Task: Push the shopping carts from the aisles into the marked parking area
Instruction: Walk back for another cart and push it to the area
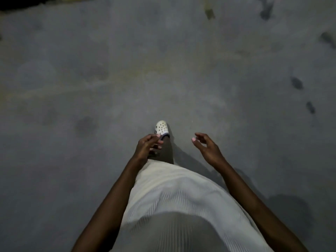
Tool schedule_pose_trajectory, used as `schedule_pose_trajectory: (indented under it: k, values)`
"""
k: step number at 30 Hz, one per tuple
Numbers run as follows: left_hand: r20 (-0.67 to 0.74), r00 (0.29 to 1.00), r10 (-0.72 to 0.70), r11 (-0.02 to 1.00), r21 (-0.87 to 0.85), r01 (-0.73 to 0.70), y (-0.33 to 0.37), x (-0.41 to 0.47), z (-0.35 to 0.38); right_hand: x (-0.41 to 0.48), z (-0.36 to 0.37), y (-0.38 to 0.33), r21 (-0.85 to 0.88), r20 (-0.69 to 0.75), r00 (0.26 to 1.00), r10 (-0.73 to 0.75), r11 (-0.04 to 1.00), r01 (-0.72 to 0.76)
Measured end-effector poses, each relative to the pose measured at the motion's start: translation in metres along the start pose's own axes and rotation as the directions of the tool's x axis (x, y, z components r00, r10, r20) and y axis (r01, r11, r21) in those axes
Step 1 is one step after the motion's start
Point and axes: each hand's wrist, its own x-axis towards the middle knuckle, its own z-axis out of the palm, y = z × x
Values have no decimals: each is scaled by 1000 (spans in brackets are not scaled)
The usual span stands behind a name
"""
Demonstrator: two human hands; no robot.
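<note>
Hovering over the stained concrete floor (91, 79), the left hand (145, 147) and right hand (209, 149) hang released, fingers loosely curled, grasping nothing; a white clog (161, 127) shows ahead; shopping carts lie out of view

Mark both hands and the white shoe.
left hand (143, 148): head view, on the back of the hand.
right hand (209, 149): head view, on the middle of the hand.
white shoe (161, 127): head view, on the perforated toe top.

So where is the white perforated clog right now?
Head view, just below centre: the white perforated clog shows against the grey concrete floor, just beyond the left hand, left of the right hand.
</note>
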Motion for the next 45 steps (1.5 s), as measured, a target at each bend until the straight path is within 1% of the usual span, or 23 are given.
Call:
schedule_pose_trajectory:
  k: [1, 3, 7, 9, 11, 15, 17, 19, 21, 23, 28, 31, 33, 35, 38, 40, 42, 45]
  values:
    - [11, 1000, 3, 1000, -1, -3, 27, 25, -1, 27, -9, -16, 18, -24, 999, 28, 999, -27]
    - [43, 999, 32, 998, 51, -35, 86, 71, -3, 78, -28, -58, 43, -76, 995, 72, 997, -69]
    - [135, 985, 106, 976, 174, -129, 211, 140, -2, 160, -60, -154, 88, -179, 983, 37, 996, -22]
    - [167, 979, 114, 966, 211, -149, 264, 172, 2, 196, -70, -194, 120, -186, 982, 22, 993, 0]
    - [204, 971, 124, 960, 223, -170, 306, 205, 9, 236, -80, -224, 124, -155, 988, 7, 992, 12]
    - [240, 969, 63, 977, 183, -109, 364, 284, 23, 337, -100, -264, 166, -127, 991, 48, 986, -26]
    - [232, 972, 33, 984, 162, -72, 391, 331, 31, 393, -111, -279, 225, -114, 990, 79, 973, -52]
    - [231, 973, 18, 986, 158, -56, 427, 384, 39, 455, -124, -302, 237, -96, 992, 87, 970, -62]
    - [233, 972, 5, 980, 191, -51, 472, 437, 44, 525, -145, -334, 261, -40, 995, 94, 962, -80]
    - [214, 977, -2, 979, 200, -42, 526, 483, 47, 592, -174, -379, 272, -38, 991, 128, 956, -113]
    - [101, 990, 102, 989, 94, -111, 678, 579, 59, 738, -241, -512, 208, -95, 994, 59, 977, -38]
    - [51, 987, 153, 988, -10, -153, 751, 632, 58, 805, -255, -591, 179, -30, 999, -17, 984, 22]
    - [43, 990, 131, 990, -62, -128, 787, 678, 55, 853, -256, -627, 154, 0, 999, -43, 987, 43]
    - [34, 997, 76, 993, -90, -73, 812, 727, 54, 903, -249, -648, 123, 36, 998, -47, 991, 43]
    - [35, 999, -2, 992, -123, 6, 852, 801, 46, 985, -238, -676, 84, 113, 994, 11, 996, -21]
    - [71, 997, -18, 993, -116, 27, 892, 854, 34, 1044, -237, -707, 67, 157, 987, 42, 996, -53]
    - [96, 995, -33, 996, -83, 41, 947, 905, 17, 1101, -244, -750, 80, 113, 990, 81, 993, -90]
    - [18, 998, 66, 996, -66, -65, 1063, 977, -12, 1186, -262, -839, 143, 23, 999, 29, 989, -32]
